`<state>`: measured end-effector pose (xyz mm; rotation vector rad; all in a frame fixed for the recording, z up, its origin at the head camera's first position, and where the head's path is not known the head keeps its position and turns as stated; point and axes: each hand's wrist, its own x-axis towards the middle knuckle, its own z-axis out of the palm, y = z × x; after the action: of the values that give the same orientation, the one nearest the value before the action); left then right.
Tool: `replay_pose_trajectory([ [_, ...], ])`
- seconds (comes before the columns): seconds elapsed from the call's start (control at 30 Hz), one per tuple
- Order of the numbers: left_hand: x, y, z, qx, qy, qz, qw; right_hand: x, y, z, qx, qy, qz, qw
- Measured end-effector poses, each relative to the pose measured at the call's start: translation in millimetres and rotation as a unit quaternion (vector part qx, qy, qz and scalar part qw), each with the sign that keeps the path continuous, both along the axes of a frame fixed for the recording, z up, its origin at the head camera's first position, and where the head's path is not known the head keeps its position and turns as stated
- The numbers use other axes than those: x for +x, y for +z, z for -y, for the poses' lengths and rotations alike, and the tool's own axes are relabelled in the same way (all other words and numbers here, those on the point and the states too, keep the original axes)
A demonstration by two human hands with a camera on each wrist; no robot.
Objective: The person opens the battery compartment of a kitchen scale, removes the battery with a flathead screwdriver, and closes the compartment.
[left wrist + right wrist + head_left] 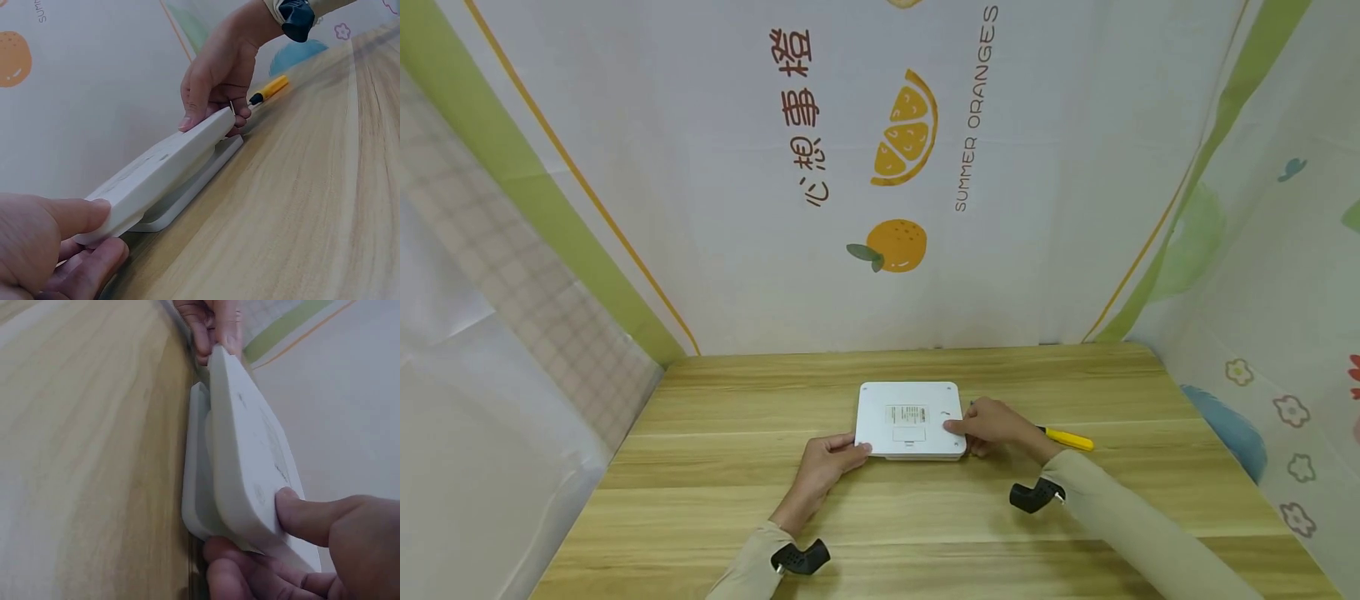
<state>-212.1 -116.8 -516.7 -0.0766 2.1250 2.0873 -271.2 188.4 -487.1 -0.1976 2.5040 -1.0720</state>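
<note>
A white flat device [887,410], which looks like a kitchen scale, lies underside up on the table. A printed label [907,415] and a battery cover [909,433] show on its upward face. My left hand [822,468] pinches its near left corner, thumb on top and fingers underneath. At the right edge my right hand [997,423] grips it the same way. Both wrist views show a white lower plate [187,195] beneath the upper body [178,153], with a gap between them. Right-hand fingers reach partly under that body, and their tips are partly hidden.
A screwdriver with a yellow handle [1070,439] lies right of the device, its shaft partly behind my right hand. The wood-grain table [737,517] ends at a white curtain [730,275] printed with oranges. More printed cloth hangs at both sides.
</note>
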Motion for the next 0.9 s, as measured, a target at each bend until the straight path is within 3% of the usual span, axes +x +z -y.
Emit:
replay_pose_trajectory([
  [0.17,0.2,1.4,0.0,-0.007,-0.005,0.002,1.0,-3.2,-1.2,-2.8,-0.031,-0.009,0.03,0.999],
  [0.43,1.1,5.4,-0.3,-0.023,0.003,-0.01,0.9997,-1.9,0.9,-9.4,-0.054,0.009,0.018,0.998],
  [0.57,0.7,9.2,-0.7,-0.059,0.017,-0.032,0.9976,0.5,6.3,-13.3,-0.057,0.027,-0.011,0.998],
  [0.7,-0.8,14.6,-0.2,-0.074,0.011,-0.057,0.9955,1.8,11.6,-17.5,-0.062,0.052,-0.049,0.996],
  [0.9,-3.8,19.0,3.5,-0.128,0.007,-0.102,0.9865,7.5,14.1,-18.9,-0.05,0.077,-0.135,0.987],
])
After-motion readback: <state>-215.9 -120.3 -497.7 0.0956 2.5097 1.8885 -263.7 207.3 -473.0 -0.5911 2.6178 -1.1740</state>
